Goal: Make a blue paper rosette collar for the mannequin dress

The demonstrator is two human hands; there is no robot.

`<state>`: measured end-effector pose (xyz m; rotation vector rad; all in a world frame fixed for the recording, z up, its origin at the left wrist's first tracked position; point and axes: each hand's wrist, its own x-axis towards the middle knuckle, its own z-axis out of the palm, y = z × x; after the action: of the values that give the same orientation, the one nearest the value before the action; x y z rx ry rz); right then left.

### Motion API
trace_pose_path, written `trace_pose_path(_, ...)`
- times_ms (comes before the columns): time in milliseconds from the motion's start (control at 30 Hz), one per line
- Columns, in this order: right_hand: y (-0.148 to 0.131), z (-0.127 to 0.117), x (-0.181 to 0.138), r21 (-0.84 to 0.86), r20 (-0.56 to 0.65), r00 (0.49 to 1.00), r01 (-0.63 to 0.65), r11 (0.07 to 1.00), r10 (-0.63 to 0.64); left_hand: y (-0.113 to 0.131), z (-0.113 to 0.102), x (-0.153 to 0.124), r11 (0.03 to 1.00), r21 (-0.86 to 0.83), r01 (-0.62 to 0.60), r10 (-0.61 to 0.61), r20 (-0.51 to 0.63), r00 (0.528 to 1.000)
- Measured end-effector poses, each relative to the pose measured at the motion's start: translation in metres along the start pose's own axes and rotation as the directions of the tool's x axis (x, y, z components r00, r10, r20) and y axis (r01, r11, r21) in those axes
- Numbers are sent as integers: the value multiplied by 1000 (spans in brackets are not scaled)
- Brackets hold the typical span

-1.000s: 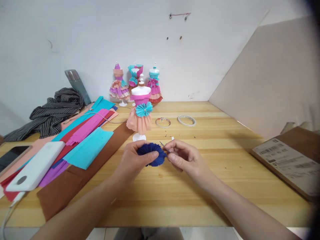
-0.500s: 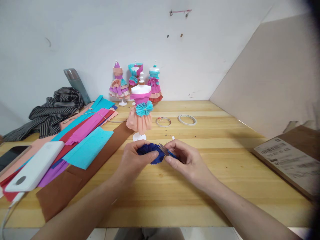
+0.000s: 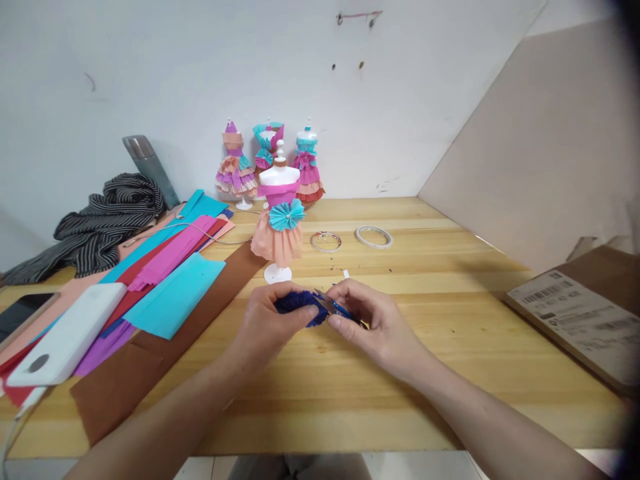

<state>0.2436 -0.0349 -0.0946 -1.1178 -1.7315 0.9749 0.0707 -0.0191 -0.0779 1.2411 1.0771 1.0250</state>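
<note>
Counted on the tabletop (image 3: 450,347): four dressed mannequins (image 3: 278,223) (image 3: 233,170) (image 3: 265,141) (image 3: 307,163); two tape rings (image 3: 325,241) (image 3: 373,236); one blue paper rosette (image 3: 293,301); one pair of scissors (image 3: 334,308); one power bank (image 3: 70,331); one phone (image 3: 20,312); one flask (image 3: 147,167); one striped cloth (image 3: 100,217); one labelled parcel (image 3: 575,320). Coloured paper sheets (image 3: 175,293) lay overlapped, so their number could not be fixed.
</note>
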Motion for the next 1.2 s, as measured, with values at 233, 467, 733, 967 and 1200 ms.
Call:
trace_pose_path(233,-3,0,-1,24,11,1000,5,1000,-5,-7,-2,3,1000,-5,-13,13,13,1000)
trace_pose_path(467,-3,-1,-2,4,3,1000,3,1000,-3,-8,-3,1,999,13,-51,51,27,998)
trace_pose_path(733,-3,0,-2,68,21,1000,15,998,-17,-9,-3,1,998,-46,-33,35,34,999)
trace_pose_path(967,-4,-1,-3,96,38,999,0,995,-3,-7,-3,-1,999,-19,-30,31,63,998)
trace_pose_path(1200,-2,-4,-3,27,23,999,42,999,-42,-6,-2,-3,998,22,-63,62,45,997)
